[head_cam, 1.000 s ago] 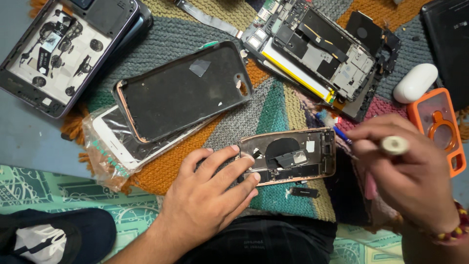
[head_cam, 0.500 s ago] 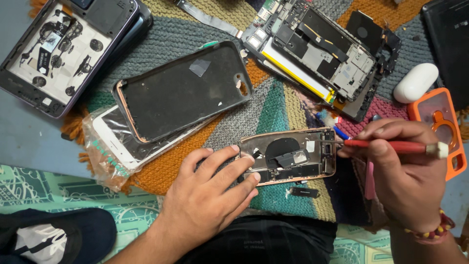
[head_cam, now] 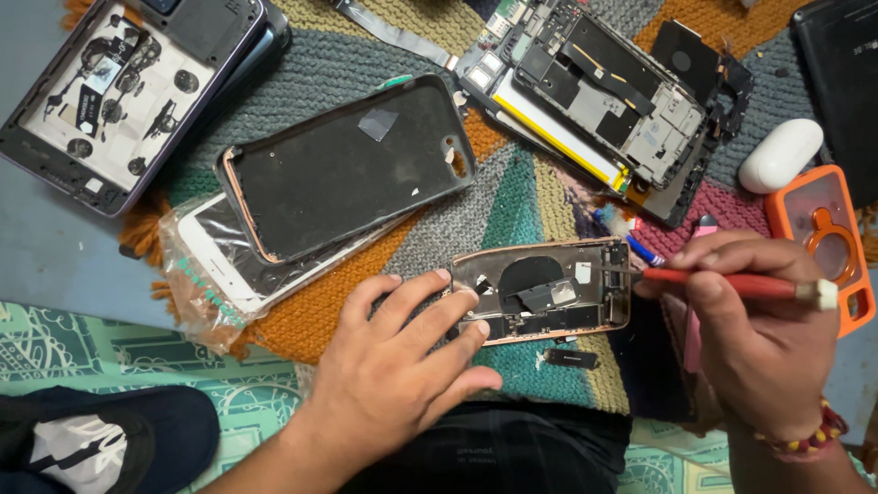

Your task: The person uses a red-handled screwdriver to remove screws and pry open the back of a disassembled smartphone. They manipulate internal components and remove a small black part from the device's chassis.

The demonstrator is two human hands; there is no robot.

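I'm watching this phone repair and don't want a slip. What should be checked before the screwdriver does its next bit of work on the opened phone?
1. Opened phone housing held steady: ok, the left hand presses flat on its left end.
2. Red screwdriver gripped firmly: ok, the right hand wraps its shaft.
3. Tip seated on a screw: cannot tell, the tip at the housing's right edge is too small to see.
4. Housing lying flat on the knitted mat: ok.
5. Loose small black part just below the housing: not ok, it lies close to the left hand.
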